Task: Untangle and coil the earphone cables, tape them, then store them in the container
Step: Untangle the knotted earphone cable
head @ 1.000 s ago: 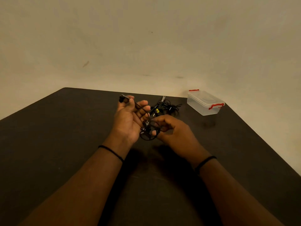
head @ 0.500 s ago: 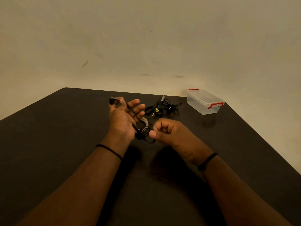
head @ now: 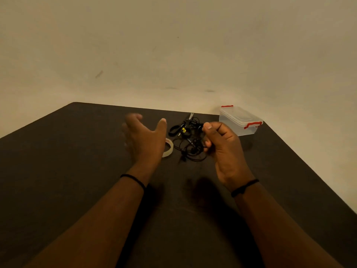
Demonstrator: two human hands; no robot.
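A dark counter (head: 77, 171) carries a lidded clear container (head: 239, 120) with red clips at its far right. Left hand (head: 144, 138) is spread, blurred, holding nothing, partly hiding a tape roll (head: 168, 148). Right hand (head: 222, 144) pinches the black earphone cables (head: 190, 149), whose tangle hangs between the hands; more cables (head: 183, 128) lie behind.

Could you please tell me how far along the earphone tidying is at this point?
Nothing looks finished. In hand: the right hand pinches a black cable bundle, still loosely looped; the left hand is open and blurred. Left: taping, with the tape roll lying on the table, another tangle behind, and storing, as the container sits lidded.
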